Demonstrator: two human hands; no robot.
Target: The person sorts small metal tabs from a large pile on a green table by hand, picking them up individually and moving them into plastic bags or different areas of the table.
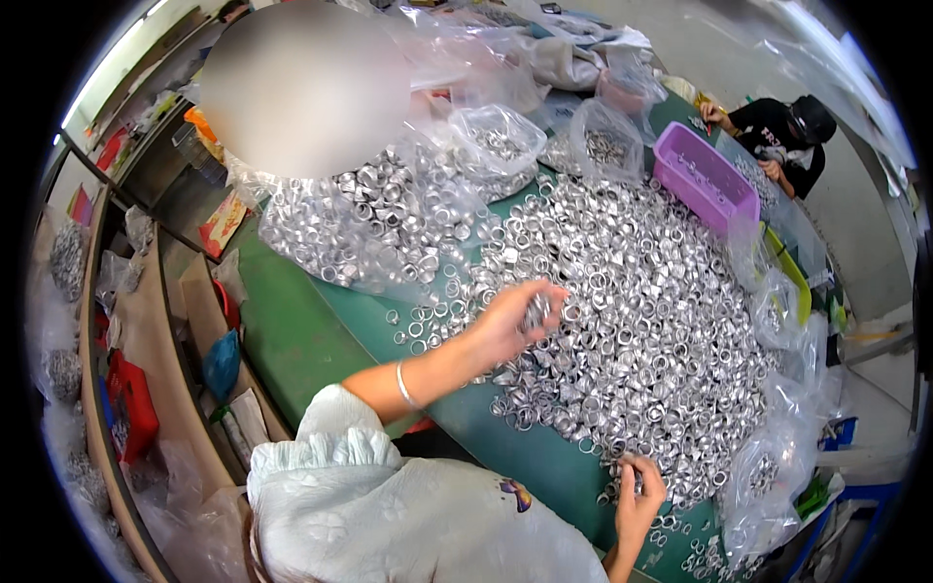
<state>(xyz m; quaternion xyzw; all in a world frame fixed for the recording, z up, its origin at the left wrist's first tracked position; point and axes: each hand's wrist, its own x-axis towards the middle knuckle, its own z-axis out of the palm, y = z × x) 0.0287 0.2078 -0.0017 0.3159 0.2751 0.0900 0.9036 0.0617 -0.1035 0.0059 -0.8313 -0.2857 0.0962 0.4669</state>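
A wide heap of silver metal rings (pixel 641 321) spreads over the green table. My left hand (pixel 520 316), with a silver bangle on its wrist, is over the left part of the heap. Its fingers curl round a small bunch of rings (pixel 536 313), slightly blurred. At the heap's near edge my right hand (pixel 639 488) has its thumb and fingertips pinched together among the rings. Whatever is between those fingertips is too small to make out.
Beyond my left hand lies a large clear plastic bag (pixel 374 219) full of rings. Smaller ring bags (pixel 604 141) stand at the back. A purple basin (pixel 705 175) and a yellow-green tray (pixel 789 277) line the far right edge. Another person (pixel 787 141) works there.
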